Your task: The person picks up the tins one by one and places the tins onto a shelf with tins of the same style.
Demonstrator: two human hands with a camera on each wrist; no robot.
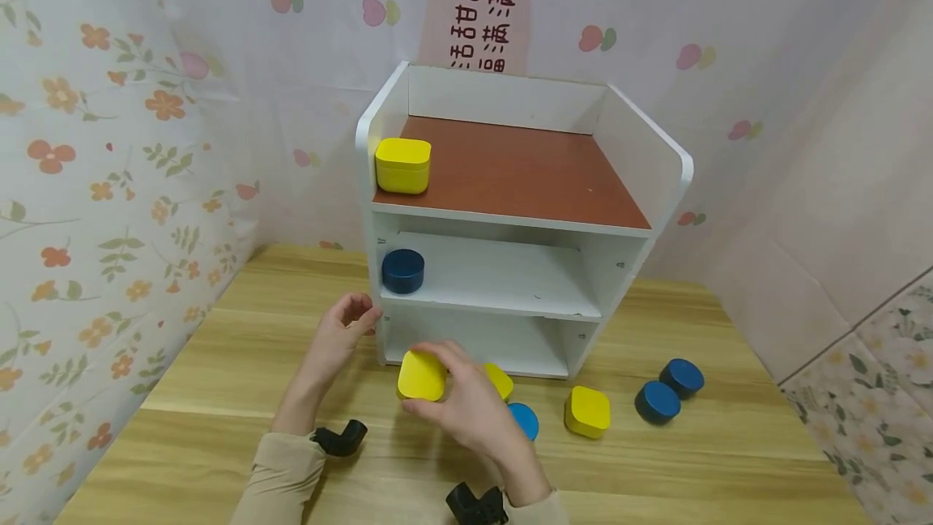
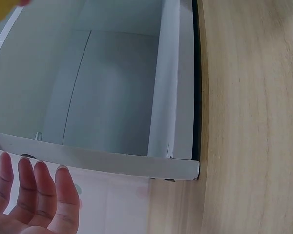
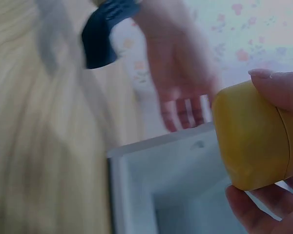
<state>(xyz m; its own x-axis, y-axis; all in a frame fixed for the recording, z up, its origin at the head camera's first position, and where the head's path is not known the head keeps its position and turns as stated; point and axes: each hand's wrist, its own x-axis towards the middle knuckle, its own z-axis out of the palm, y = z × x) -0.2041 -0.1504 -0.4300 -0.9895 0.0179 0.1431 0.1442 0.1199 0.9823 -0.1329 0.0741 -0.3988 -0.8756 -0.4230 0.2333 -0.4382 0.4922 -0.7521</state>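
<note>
My right hand [image 1: 466,395] holds a yellow rounded-square box [image 1: 422,376] between thumb and fingers, in front of the bottom shelf of a white shelf unit [image 1: 503,217]. In the right wrist view the yellow box [image 3: 254,139] shows a thin lid seam. My left hand [image 1: 346,326] is beside the unit's left side panel, fingers loosely bent with nothing in them; in the left wrist view the fingers [image 2: 36,190] lie close to the panel edge. Another yellow box [image 1: 403,166] sits on the brown top at left, and a dark blue round tin [image 1: 403,271] on the middle shelf at left.
On the wooden table [image 1: 700,460], right of my right hand, lie a yellow box [image 1: 587,411] and two dark blue tins [image 1: 658,402]. Partly behind that hand are another yellow box [image 1: 499,380] and a lighter blue round tin [image 1: 524,420]. A patterned cloth [image 1: 313,104] hangs behind.
</note>
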